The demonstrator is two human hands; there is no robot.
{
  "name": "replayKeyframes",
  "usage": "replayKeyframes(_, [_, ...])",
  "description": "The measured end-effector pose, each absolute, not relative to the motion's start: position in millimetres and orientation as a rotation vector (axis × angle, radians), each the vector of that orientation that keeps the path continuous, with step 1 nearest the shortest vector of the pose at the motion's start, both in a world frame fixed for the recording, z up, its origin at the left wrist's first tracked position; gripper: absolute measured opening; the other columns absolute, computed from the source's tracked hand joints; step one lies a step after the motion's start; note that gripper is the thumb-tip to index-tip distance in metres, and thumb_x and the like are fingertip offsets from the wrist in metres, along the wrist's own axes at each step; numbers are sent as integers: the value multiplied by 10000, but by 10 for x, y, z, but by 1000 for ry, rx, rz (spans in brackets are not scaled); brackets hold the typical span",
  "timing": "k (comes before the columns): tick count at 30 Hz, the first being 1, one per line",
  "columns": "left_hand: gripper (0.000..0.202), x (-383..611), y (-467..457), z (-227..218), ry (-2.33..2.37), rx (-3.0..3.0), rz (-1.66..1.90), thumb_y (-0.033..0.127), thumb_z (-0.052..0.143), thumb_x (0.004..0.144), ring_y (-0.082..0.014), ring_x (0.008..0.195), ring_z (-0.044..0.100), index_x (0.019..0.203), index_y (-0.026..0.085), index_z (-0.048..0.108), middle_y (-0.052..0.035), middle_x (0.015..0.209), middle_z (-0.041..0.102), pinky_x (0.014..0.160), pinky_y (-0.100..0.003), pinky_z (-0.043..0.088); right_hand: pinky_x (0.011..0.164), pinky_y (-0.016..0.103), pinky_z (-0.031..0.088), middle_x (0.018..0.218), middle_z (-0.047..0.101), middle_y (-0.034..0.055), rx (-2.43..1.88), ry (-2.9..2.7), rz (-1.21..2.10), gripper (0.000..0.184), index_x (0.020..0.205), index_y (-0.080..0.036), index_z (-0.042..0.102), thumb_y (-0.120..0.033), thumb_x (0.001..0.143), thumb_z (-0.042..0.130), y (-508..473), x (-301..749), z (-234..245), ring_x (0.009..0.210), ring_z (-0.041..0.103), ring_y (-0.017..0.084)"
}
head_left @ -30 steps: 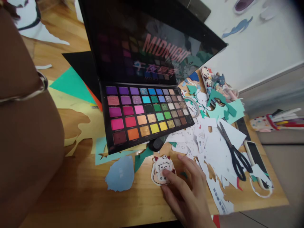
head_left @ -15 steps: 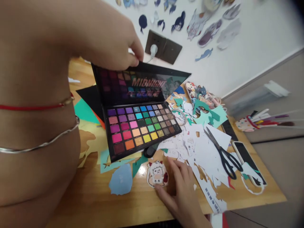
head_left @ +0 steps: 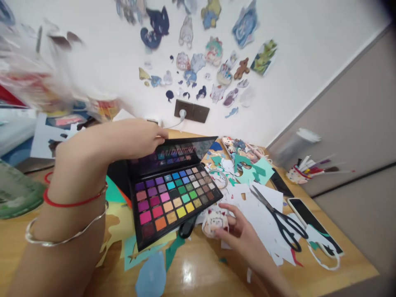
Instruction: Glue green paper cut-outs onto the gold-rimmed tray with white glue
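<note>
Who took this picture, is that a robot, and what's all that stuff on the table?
No robot here! A person wears a camera on their head, looking forward and down at their own two bare hands.

The left hand holds the top edge of the raised lid of a flat black makeup palette with many colourful squares. The right hand holds a small, mostly white cut-out figure between thumb and fingers.

On the light-brown wooden table you can also see black-handled scissors with dark blades, a light-blue piece of paper with a rounded outline and white paper scraps.
</note>
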State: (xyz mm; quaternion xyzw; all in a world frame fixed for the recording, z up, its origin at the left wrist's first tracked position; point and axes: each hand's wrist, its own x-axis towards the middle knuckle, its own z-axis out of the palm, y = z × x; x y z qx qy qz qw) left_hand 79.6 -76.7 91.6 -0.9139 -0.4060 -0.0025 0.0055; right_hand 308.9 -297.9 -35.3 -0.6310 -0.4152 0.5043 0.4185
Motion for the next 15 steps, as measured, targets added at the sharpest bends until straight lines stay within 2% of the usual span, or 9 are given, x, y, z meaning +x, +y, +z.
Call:
replayKeyframes(1, [358, 811, -780, 933, -1316, -2844, 24, 196, 349, 862, -151, 787, 607, 1088, 160, 624, -34, 963, 656, 788, -284, 448, 767, 304, 467, 918, 672, 42, -1556, -1055, 1248, 577, 1207, -213, 400, -425, 745, 673, -2848, 3223, -336, 840, 623, 173])
replayKeyframes(3, [356, 832, -808, 964, -1400, -2845, 75, 242, 329, 880, -175, 702, 618, 1046, 187, 639, -51, 924, 670, 709, -288, 462, 731, 288, 473, 865, 664, 30, -1543, -1090, 1164, 475, 1074, -188, 510, -448, 721, 691, -2566, 3519, -339, 780, 620, 159])
replayKeyframes(6, [403, 844, -855, 992, -1487, -2911, 88, 254, 264, 881, -174, 588, 598, 1056, 171, 617, -75, 842, 674, 637, -291, 448, 606, 252, 471, 696, 589, -27, -1601, -1096, 1028, 247, 895, -143, 558, -344, 795, 661, -2173, 3951, -388, 583, 553, 98])
replayKeyframes(9, [411, 839, -893, 999, -1432, -2922, 10, 215, 267, 840, -195, 651, 612, 1058, 159, 611, -91, 854, 674, 631, -287, 432, 575, 241, 487, 745, 573, -17, -1657, -1087, 965, 169, 902, -117, 573, -286, 892, 559, -1933, 4237, -433, 593, 545, 85])
replayKeyframes(13, [454, 815, -911, 958, -1433, -2879, -111, 221, 219, 853, -167, 632, 599, 1051, 179, 626, -55, 740, 672, 581, -234, 401, 609, 254, 510, 826, 599, 4, -1657, -1093, 985, 161, 942, -114, 581, -266, 894, 560, -1880, 4338, -447, 663, 580, 100])
replayKeyframes(15, [410, 800, -910, 908, -1477, -2854, -253, 229, 280, 839, -143, 639, 598, 1018, 180, 645, -28, 730, 673, 597, -210, 398, 618, 257, 512, 827, 603, 4, -1629, -1096, 996, 148, 951, -115, 580, -249, 890, 567, -1921, 4339, -442, 670, 585, 102])
